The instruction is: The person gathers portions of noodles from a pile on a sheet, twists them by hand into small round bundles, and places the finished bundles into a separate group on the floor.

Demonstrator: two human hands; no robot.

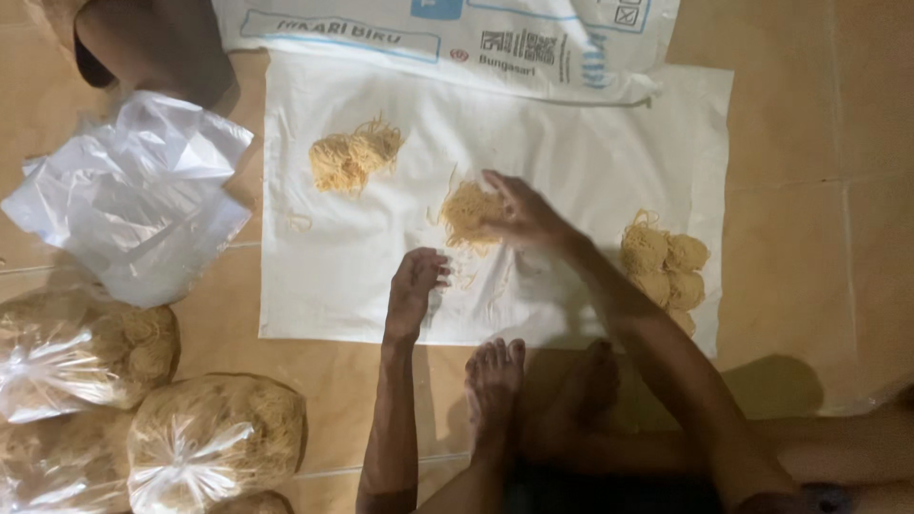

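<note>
Two bare arms, no sleeves visible, no watch, no rings. Left hand [415, 286] bare, slim fingers. Right hand [526, 215] bare, no glove. Feet [495, 373] bare, no shoes. Dark cloth [609, 490] at lower edge, probably shorts, too dim to tell.

A white sheet [590, 152] lies on the tiled floor [800, 247]. At frame centre the right hand [522, 217] rests on a noodle nest [468, 214], fingers spread over it. Just below, the left hand [416, 286] presses flat on the sheet. Another noodle clump [352, 157] lies upper left of centre; a pile of nests [664, 266] sits at right. Bagged noodles [214, 440] fill the lower left, beside an empty plastic bag [133, 195].
</note>
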